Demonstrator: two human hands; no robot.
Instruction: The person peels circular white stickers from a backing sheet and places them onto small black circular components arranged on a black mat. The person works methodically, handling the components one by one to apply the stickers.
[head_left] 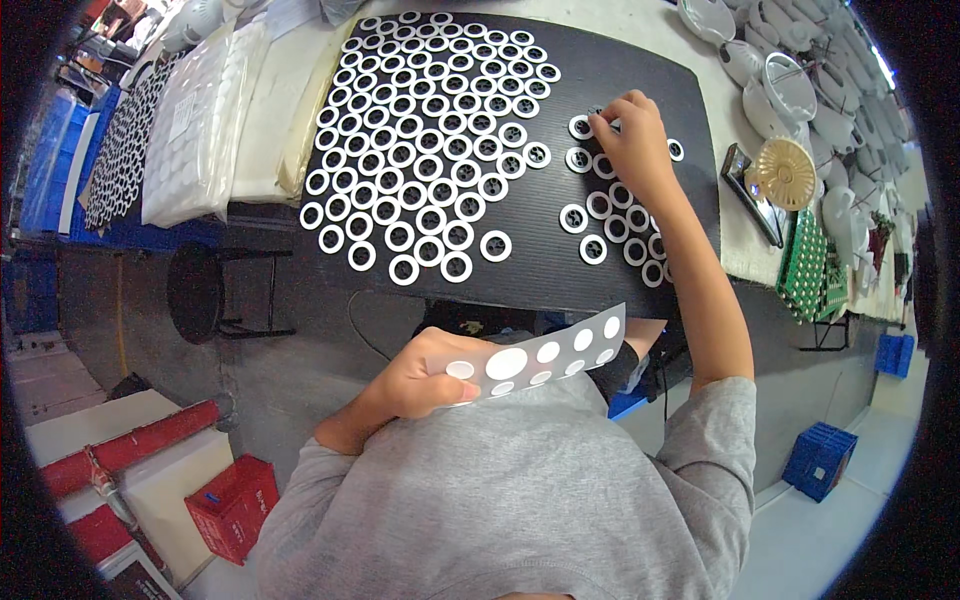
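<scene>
Held in front of my chest, a translucent strip of round white stickers (547,353) is gripped in my left hand (422,372), the thumb lying over its near end. My right hand (636,143) reaches over a black board (545,225), its thumb and fingertips pinched together beside a white ring with a dark centre (581,127). Whatever sits between those fingertips is too small to make out. A smaller group of the same rings (616,229) lies below and around my right hand. Many more rings (402,152) cover the board's left side in close rows.
Bubble-wrapped packs (195,130) lie on the table to the left. At the right stand white plastic housings (778,95), a cream fluted disc (785,174) and green circuit boards (803,262). A stool (195,292), red crate (232,508) and blue crate (820,460) are on the floor.
</scene>
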